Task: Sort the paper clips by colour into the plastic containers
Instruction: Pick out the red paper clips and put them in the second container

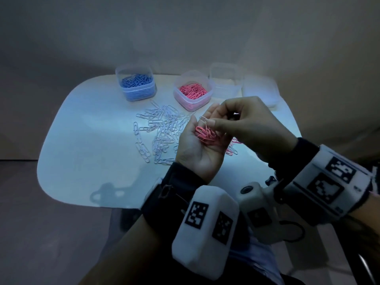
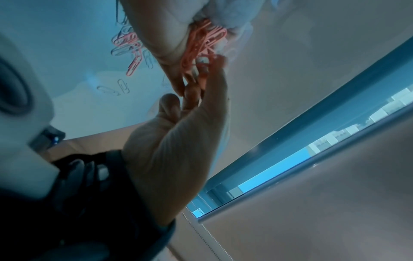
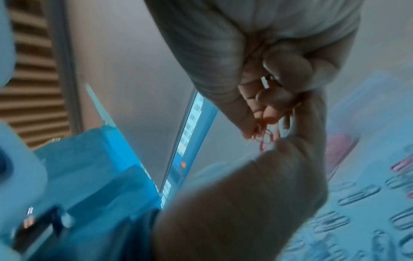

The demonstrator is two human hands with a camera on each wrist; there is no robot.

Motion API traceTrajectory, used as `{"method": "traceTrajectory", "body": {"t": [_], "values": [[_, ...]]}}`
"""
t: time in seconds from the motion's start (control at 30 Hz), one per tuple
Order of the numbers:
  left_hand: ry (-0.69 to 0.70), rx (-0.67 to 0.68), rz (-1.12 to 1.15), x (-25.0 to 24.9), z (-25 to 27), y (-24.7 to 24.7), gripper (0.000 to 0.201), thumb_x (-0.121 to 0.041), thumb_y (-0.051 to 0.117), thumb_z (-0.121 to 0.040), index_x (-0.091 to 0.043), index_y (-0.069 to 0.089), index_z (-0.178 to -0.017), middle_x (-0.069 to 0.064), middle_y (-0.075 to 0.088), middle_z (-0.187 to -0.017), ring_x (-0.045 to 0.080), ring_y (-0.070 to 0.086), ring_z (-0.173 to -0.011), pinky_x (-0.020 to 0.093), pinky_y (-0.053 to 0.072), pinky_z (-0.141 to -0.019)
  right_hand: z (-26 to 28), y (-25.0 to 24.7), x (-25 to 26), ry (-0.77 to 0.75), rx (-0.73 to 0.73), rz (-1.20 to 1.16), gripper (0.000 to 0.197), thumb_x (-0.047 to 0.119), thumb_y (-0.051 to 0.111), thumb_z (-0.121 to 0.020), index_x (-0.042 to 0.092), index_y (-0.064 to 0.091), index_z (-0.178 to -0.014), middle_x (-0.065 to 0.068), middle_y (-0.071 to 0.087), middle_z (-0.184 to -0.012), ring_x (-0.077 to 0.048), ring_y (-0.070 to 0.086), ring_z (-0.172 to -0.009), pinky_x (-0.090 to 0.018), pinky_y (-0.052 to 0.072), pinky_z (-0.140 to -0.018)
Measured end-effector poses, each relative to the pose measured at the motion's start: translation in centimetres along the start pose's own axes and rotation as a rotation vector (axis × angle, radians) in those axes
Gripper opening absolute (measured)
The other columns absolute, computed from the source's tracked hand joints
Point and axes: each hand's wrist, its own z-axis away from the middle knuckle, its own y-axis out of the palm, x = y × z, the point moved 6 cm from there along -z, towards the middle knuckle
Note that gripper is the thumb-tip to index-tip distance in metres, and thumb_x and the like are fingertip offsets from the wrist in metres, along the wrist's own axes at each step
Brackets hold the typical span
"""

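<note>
Left hand [image 1: 197, 147] – fingers cupped, holding pink clips [image 1: 206, 135]. Right hand [image 1: 244, 122] fingers pinch a white clip [image 1: 203, 119] just above them.

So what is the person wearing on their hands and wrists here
Both hands are bare: left hand, right hand. Each wrist has a dark band carrying a white boxy camera unit with black-and-white square markers: left unit, right unit.
</note>
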Motion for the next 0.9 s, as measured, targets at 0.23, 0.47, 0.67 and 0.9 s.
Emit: {"method": "traceTrajectory", "body": {"t": [0.23, 0.47, 0.67, 0.9], "values": [[0.043, -0.028, 0.035, -1.2, 0.2, -1.6, 0.050, -0.033, 0.021, -0.102, 0.001, 0.057, -0.106, 0.016, 0.068, -0.087, 0.024, 0.071, -0.069, 0.034, 0.058, -0.062, -0.4, 1.7, 0.8, 0.047, 0.078, -0.156, 0.009, -0.008, 0.065, -0.076, -0.007, 0.060, -0.068, -0.019, 0.060, -0.066, -0.018, 0.054, -0.054, -0.017, 0.042, -0.051], [0.057, -0.219, 0.079, -2.5, 1.5, -3.4, 0.043, -0.031, 0.032, -0.100, -0.013, 0.050, -0.064, -0.001, 0.053, -0.048, 0.010, 0.056, -0.041, 0.010, 0.042, -0.039, -5.0, 1.0, 1.0, 0.075, 0.067, 0.250, 0.027, 0.012, 0.068, -0.081, 0.017, 0.052, -0.059, 0.005, 0.047, -0.057, -0.002, 0.040, -0.049, -0.010, 0.029, -0.040], [0.064, -0.231, 0.056, -3.7, 1.8, -4.0, 0.045, -0.024, 0.032, -0.099, -0.016, 0.036, -0.055, -0.006, 0.036, -0.040, 0.004, 0.040, -0.034, 0.010, 0.026, -0.029, -4.5, -1.1, -1.4, 0.009, -0.061, 0.506, 0.010, 0.013, 0.068, -0.080, 0.004, 0.068, -0.084, 0.001, 0.061, -0.075, -0.010, 0.051, -0.069, -0.020, 0.037, -0.061], [-0.028, -0.134, -0.972, -5.0, 0.0, -0.7, 0.027, -0.023, 0.037, -0.099, -0.018, 0.050, -0.076, -0.010, 0.041, -0.045, -0.001, 0.028, -0.032, 0.008, 0.015, -0.028, -1.9, -3.0, -6.6, 0.119, 0.055, 0.926, 0.008, 0.017, 0.065, -0.080, 0.017, 0.061, -0.087, -0.003, 0.060, -0.100, -0.026, 0.055, -0.097, -0.031, 0.043, -0.079]]}}
